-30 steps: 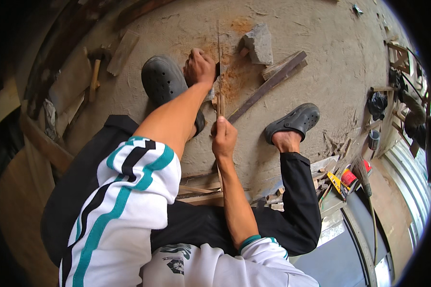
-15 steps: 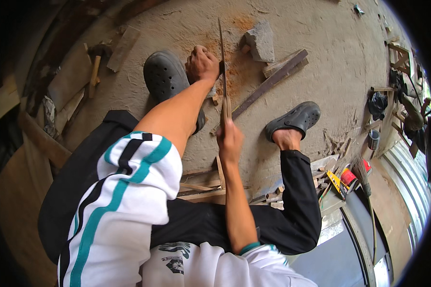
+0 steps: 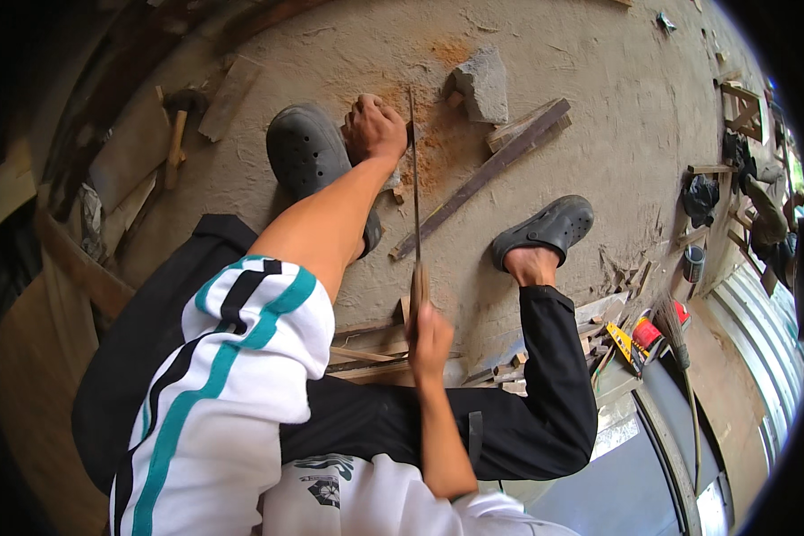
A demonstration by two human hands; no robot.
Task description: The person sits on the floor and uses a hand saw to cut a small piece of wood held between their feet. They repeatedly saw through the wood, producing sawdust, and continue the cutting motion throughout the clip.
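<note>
My left hand (image 3: 375, 125) is stretched out to the concrete floor and closed on a small workpiece, which is mostly hidden beneath it, beside my left dark clog (image 3: 308, 156). A long thin blade (image 3: 414, 170), seen edge-on, runs from just right of that hand back toward me. My right hand (image 3: 429, 338) grips the blade's wooden handle (image 3: 418, 288) close to my knees. Orange dust (image 3: 433, 147) stains the floor around the blade. My right foot in a dark clog (image 3: 545, 230) rests to the right.
A grey stone block (image 3: 484, 82) and a long wooden strip (image 3: 491, 170) lie beyond the blade. A hammer (image 3: 179, 134) and boards lie at the left. Wood offcuts (image 3: 366, 357) sit under my legs. A broom (image 3: 674, 330), red and yellow tools (image 3: 643, 338) and a can (image 3: 692, 263) are at the right.
My right hand has drawn the blade back toward my body. The left hand has stayed on the piece by the clog.
</note>
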